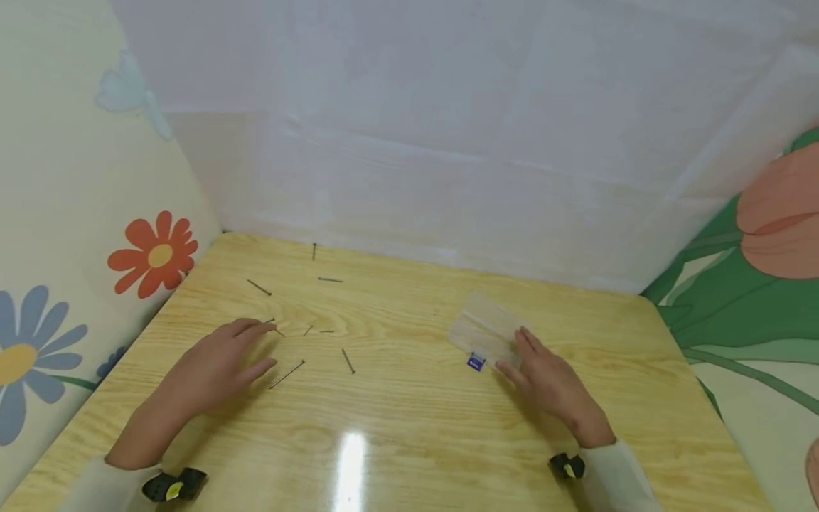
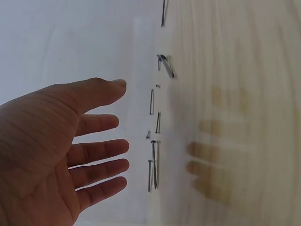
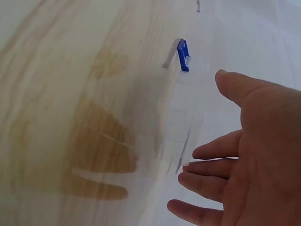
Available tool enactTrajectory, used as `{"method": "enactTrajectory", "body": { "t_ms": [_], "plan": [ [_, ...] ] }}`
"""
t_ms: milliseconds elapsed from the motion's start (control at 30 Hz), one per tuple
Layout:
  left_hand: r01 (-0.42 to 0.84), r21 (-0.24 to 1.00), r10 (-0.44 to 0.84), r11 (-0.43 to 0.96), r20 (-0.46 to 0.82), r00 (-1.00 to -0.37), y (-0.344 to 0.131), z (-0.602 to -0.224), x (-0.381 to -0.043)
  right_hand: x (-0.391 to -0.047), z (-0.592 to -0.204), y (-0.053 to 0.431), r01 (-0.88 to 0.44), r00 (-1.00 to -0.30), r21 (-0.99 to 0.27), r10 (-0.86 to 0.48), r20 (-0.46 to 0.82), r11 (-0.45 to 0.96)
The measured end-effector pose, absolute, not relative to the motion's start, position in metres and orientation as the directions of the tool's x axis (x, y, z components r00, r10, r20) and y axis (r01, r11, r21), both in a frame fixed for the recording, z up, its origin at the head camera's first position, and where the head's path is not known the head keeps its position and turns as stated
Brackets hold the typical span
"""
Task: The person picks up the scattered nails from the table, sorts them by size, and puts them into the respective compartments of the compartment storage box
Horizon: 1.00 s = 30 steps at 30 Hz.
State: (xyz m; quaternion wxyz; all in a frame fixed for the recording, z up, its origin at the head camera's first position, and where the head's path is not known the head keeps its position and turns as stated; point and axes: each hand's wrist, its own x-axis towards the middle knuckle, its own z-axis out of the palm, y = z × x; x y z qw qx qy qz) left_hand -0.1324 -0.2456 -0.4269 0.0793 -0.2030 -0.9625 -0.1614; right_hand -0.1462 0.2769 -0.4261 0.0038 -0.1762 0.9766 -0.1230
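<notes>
My left hand (image 1: 214, 366) hovers over the left side of the table, its fingers spread and nothing in them. Several dark metal nails of different lengths lie scattered around it. A long nail (image 1: 286, 375) lies just right of its thumb, another nail (image 1: 348, 360) farther right. In the left wrist view the nails (image 2: 154, 165) lie beyond the fingertips. My right hand (image 1: 547, 373), fingers extended, is beside a clear, flat plastic piece (image 1: 480, 320), partly covering it; its exact kind cannot be told. A small blue piece (image 1: 475, 361) with white marks sits at its near edge.
The wooden table (image 1: 416, 441) is glossy and reflects a bright light near the front. A white sheet (image 1: 409, 142) hangs along its back edge. Flower-patterned cloths stand on the left (image 1: 64, 213) and right (image 1: 755, 284). More nails (image 1: 330, 279) lie toward the back left.
</notes>
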Motion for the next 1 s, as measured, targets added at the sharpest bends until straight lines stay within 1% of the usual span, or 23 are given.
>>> {"method": "enactTrajectory", "body": {
  "t_ms": [133, 300, 633, 800, 1000],
  "plan": [
    [0.376, 0.275, 0.325, 0.885, 0.212, -0.922, -0.255, -0.430, -0.138, -0.148, -0.429, 0.277, -0.339, -0.939, -0.261, -0.341, 0.037, 0.904],
    [0.316, 0.284, 0.279, 0.905, 0.163, -0.946, -0.264, -0.432, -0.144, -0.149, -0.431, 0.278, -0.322, -0.944, -0.284, -0.329, 0.022, 0.903],
    [0.287, 0.314, 0.258, 0.905, 0.132, -0.957, -0.274, -0.434, -0.157, -0.152, -0.430, 0.279, -0.327, -0.942, -0.298, -0.335, 0.024, 0.897],
    [0.264, 0.346, 0.241, 0.900, 0.110, -0.964, -0.280, -0.435, -0.161, -0.154, -0.431, 0.278, -0.321, -0.940, -0.334, -0.342, -0.006, 0.886],
    [0.256, 0.337, 0.240, 0.906, 0.087, -0.967, -0.287, -0.437, -0.168, -0.159, -0.432, 0.274, -0.338, -0.929, -0.365, -0.369, -0.018, 0.868]
  ]
}}
